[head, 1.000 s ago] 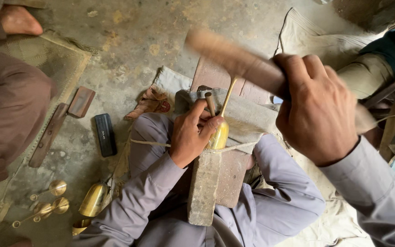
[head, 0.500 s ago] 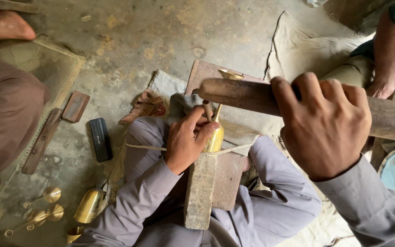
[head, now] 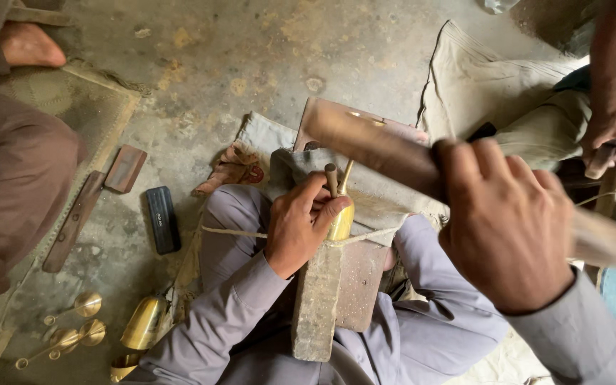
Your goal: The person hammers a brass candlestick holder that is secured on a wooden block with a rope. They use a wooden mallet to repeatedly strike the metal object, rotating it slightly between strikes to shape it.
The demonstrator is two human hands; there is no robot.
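Two hands are ours here, and both are closed on something; our left hand (head: pixel 301 228) is clenched round a small yellow brass piece (head: pixel 340 222), pinning it upright on the far end of a long wooden block (head: pixel 319 299) that lies along our lap between the knees; a thin punch (head: pixel 331 180) and a slimmer stick stand up out of that grip, their long axes pointing away from us and slightly right; our right hand (head: pixel 507 228) is wrapped tight round the handle of a wooden mallet (head: pixel 372 146), blurred, whose long axis runs from upper left down to the right, with its head hanging just above and slightly right of the punch top, not touching it as far as we can tell; so the brass piece lies left of and below the mallet hand, and the left hand is the nearer one to it, in fact on it; a string (head: pixel 233 232) runs across our left thigh to the block; on the concrete floor (head: pixel 201 64) to the left lie a dark rectangular case (head: pixel 162 218), a flat metal bar (head: pixel 73 221) and several brass cups on stems (head: pixel 83 305); another person's hand (head: pixel 607 139) works at the far right, well apart from ours.
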